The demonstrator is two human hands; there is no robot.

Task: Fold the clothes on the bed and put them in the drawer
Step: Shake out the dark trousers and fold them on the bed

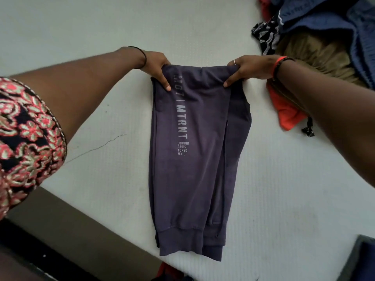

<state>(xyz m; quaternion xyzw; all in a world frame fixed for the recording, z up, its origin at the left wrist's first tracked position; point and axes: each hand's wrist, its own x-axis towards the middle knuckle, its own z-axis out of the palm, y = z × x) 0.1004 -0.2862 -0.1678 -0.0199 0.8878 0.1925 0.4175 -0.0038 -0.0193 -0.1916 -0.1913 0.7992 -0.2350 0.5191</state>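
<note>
The purple pants (194,149) are soft, thick cloth, dull and a bit faded. Their cuffs (182,240) at the near end are ribbed knit. The letters (181,120) on them are flat, pale grey print. The bed (284,179) has a white cloth cover with tiny bumpy lines. Far right, the blue cloth (324,21) looks thin and crinkly, and the orange cloth (288,114) looks smooth and dull. The flowery sleeve (26,128) on the left is woven cloth with a little gold shine. The ring (234,61) is shiny metal.
</note>
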